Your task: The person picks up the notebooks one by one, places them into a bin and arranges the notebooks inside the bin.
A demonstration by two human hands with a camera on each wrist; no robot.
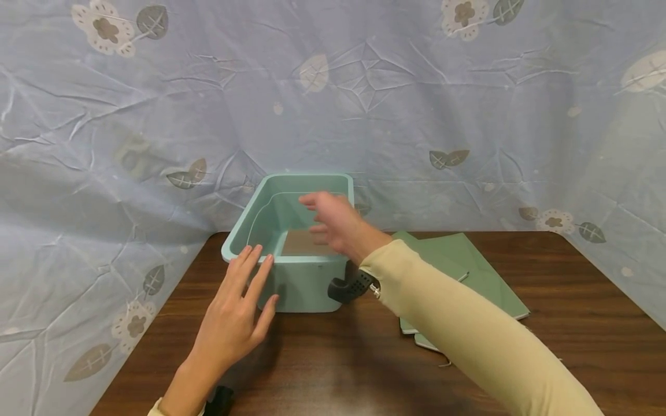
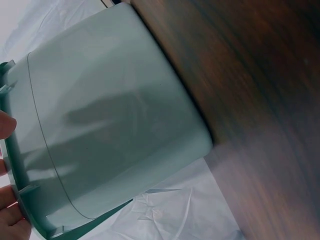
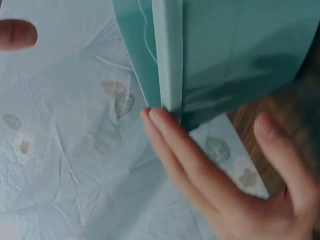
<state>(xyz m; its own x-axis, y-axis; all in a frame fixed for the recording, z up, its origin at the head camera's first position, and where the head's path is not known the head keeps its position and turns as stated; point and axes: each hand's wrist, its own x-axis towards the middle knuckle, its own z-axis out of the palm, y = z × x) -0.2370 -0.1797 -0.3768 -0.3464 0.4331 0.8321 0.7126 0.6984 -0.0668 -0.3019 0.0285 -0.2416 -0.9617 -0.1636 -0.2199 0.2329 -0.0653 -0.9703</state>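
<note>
A pale green plastic bin (image 1: pixel 307 286) stands on the table. In the head view a flat brown piece (image 1: pixel 307 242) lies on its floor, partly covered by my right hand. My left hand (image 1: pixel 229 320) has its fingers straight, fingertips right at the near left part of the bin's rim. Over the bin's opening hangs my right hand (image 1: pixel 335 222), fingers loosely bent, with nothing seen in them. Left fingertips (image 2: pixel 7 197) also show along the rim in the left wrist view. A lone digit (image 3: pixel 17 35) of my right hand enters the right wrist view at upper left.
Green notebooks (image 1: pixel 486 277) lie overlapping on the right of the dark wooden table (image 1: pixel 364 358), partly under my right sleeve (image 1: pixel 458 323). A thin pale strip (image 1: pixel 463 277) sits on them. Behind the table hangs a patterned cloth (image 1: pixel 395 127).
</note>
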